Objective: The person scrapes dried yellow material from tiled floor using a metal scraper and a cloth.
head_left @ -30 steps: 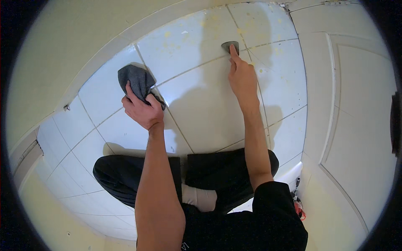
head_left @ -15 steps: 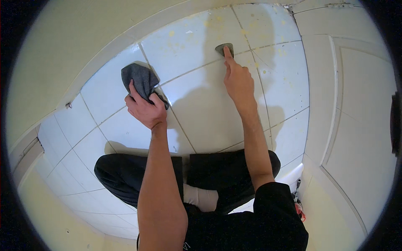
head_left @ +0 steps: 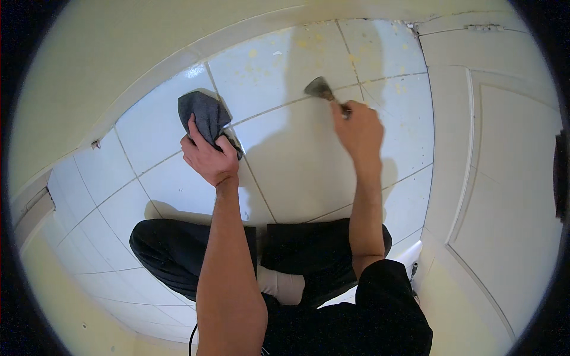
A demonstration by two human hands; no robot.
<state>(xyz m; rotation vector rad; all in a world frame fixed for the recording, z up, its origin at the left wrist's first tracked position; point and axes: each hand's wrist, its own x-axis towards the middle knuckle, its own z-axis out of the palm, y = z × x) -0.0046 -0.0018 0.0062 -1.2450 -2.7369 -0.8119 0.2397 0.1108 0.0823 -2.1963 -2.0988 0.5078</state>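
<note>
My left hand (head_left: 209, 157) grips a dark grey cloth (head_left: 202, 111), bunched between the thumb and fingers, over the white floor tiles (head_left: 267, 160). In my right hand (head_left: 360, 132) is a putty knife (head_left: 320, 88), its handle closed inside my fingers. The flared metal blade points to the far left, near a grout line; I cannot tell whether it touches the tile. Yellowish spots (head_left: 303, 44) mark the tiles beyond the blade. The blade and right hand are slightly blurred.
A pale wall (head_left: 119, 77) with a baseboard curves along the far and left side. A white panelled door (head_left: 516, 160) stands at the right. My crossed legs (head_left: 178, 252) in black trousers are close to me, and a small dark object (head_left: 414, 270) lies near the right wall.
My right hand has moved back and to the right, and the putty knife has turned so its handle shows. The left hand keeps the cloth in nearly the same place.
</note>
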